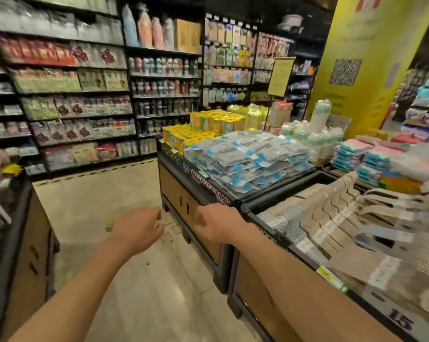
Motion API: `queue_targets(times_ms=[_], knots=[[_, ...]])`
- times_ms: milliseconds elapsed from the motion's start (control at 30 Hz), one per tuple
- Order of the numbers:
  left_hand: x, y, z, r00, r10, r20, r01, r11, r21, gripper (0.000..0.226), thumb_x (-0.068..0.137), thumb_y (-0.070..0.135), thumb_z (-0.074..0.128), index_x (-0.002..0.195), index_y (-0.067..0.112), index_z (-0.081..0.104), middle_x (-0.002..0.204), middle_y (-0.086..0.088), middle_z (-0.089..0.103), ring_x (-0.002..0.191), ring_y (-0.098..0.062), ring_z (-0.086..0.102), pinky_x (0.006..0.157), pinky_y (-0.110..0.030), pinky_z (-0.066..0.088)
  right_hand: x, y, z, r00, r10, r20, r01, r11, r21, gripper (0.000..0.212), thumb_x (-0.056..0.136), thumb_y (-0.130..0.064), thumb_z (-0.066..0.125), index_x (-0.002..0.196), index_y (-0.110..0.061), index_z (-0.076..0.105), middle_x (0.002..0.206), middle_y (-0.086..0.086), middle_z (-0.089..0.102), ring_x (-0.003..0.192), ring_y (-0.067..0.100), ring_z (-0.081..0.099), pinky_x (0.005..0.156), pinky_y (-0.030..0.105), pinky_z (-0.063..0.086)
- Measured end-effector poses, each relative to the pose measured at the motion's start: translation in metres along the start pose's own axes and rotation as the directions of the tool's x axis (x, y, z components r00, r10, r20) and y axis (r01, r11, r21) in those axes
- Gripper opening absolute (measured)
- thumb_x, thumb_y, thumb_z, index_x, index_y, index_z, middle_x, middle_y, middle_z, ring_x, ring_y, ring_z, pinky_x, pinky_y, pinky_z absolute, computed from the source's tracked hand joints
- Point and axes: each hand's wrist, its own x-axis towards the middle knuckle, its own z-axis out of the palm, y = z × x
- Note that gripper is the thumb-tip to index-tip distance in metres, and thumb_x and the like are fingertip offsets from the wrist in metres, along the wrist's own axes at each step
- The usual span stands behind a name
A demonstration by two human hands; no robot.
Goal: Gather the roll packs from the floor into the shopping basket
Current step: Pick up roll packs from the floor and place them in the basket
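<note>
Both forearms reach forward from the bottom edge, bare, over pale floor tile (144, 287). Left hand (137, 228) has fingers loosely curled downward, nothing in it. Right hand (218, 224) is the same: knuckles up, fingers curled under, holding nothing visible. Hands are near each other but apart.

Roll pack: only a small blurred yellow-and-pale item (109, 224) shows on the floor just left of the left hand, partly hidden behind it. Cannot tell for sure that it is a roll pack; shape and label are unreadable from motion blur. Shopping basket is not seen.

Room to move: an open aisle runs ahead between a wood-panelled display bin (191, 206) on the right and another low wooden unit (33, 243) at left. The right hand hovers close in front of the right bin's dark corner edge. Wire mesh rims that bin's top. A nearer bin (270, 287) on the right runs along the right forearm.

On the bins: grey-and-blue flat packs (248, 159), yellow packs (183, 134), stacked beige folded goods (344, 233). Tall stocked shelving (72, 95) closes the aisle's far end, and a yellow pillar (371, 58) stands far right.
</note>
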Motion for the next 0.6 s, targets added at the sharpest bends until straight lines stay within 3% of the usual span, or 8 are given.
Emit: queue_targets(times_ms=[167, 600], knots=[[0.038, -0.050, -0.001, 0.999, -0.050, -0.019, 0.051, 0.997, 0.055, 0.025, 0.098, 0.050, 0.046, 0.111, 0.030, 0.055, 0.108, 0.006, 0.064, 0.099, -0.018, 0.062, 0.079, -0.034, 0.052, 0.066, -0.014, -0.002, 0.999, -0.031, 0.024, 0.030, 0.999, 0.023, 0.037, 0.098, -0.038, 0.052, 0.130, -0.023, 0.059, 0.128, 0.008, 0.064, 0.113, 0.033, 0.062, 0.092, 0.045, 0.050], [0.209, -0.142, 0.006, 0.977, -0.214, -0.002, 0.213, 0.976, 0.050, 0.030, 0.097, 0.047, 0.049, 0.118, 0.026, 0.057, 0.120, 0.002, 0.063, 0.108, -0.022, 0.061, 0.077, -0.032, 0.047, 0.309, 0.025, -0.014, 0.990, -0.138, -0.028, 0.139, 0.987, 0.080, 0.033, 0.096, -0.046, 0.053, 0.121, -0.025, 0.062, 0.121, 0.000, 0.068, 0.109, 0.023, 0.064, 0.091, 0.044, 0.055]])
